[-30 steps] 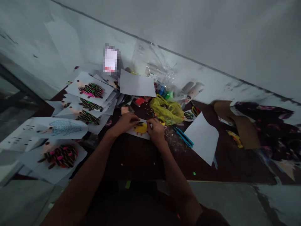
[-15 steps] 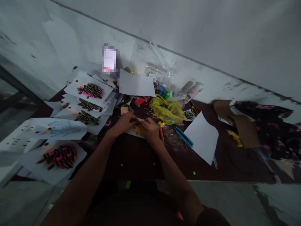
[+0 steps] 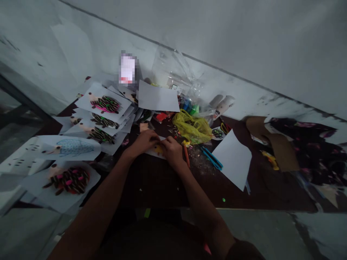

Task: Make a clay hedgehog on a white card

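Note:
A small sheet of white paper (image 3: 152, 153) lies on the dark table in front of me, bearing a flat yellow clay shape (image 3: 158, 148) with orange spots. My left hand (image 3: 145, 142) is at the sheet's left and far side, fingers bent and closed together. From the right, my right hand (image 3: 172, 151) bends over the yellow shape with thumb and fingers pinched, close to the left fingertips. Whatever sits between the fingers is too small or hidden to make out. An orange stick-like tool (image 3: 186, 155) lies just right of my right hand.
At left, sheets with hedgehog pictures (image 3: 104, 104) are stacked. A yellow plastic bag (image 3: 192, 126) and scattered seeds (image 3: 172, 129) lie beyond my hands. Blue scissors (image 3: 211, 158) and white paper (image 3: 234, 159) are at right. A lit phone (image 3: 127, 68) leans against the wall.
My hands stay over the yellow shape, with only slight finger movement. The whole view has shifted very slightly.

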The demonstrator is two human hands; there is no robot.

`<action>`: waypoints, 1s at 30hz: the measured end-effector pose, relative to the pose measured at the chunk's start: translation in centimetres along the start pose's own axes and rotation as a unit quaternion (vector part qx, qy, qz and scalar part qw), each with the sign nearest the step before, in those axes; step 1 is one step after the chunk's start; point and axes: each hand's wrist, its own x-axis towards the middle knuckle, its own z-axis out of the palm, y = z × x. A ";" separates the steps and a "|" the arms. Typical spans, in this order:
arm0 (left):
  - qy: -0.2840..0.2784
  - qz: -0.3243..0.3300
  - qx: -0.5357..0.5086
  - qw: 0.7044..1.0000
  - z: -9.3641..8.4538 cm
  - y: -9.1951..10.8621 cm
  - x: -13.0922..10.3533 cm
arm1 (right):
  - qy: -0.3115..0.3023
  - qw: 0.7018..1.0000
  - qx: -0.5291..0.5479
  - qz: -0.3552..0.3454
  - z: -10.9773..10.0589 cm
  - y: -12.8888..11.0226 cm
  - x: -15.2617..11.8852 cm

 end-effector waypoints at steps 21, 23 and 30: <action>0.045 0.008 0.020 0.999 0.7 -0.9 0.1 | -0.061 0.984 -0.053 0.159 -3.6 2.5 4.9; 0.038 0.012 0.031 0.999 0.9 -0.9 0.1 | -0.085 0.981 -0.071 0.158 -3.4 2.3 5.9; 0.032 0.007 0.065 0.997 1.1 -0.8 0.6 | -0.090 0.984 -0.075 0.133 -3.3 2.1 6.4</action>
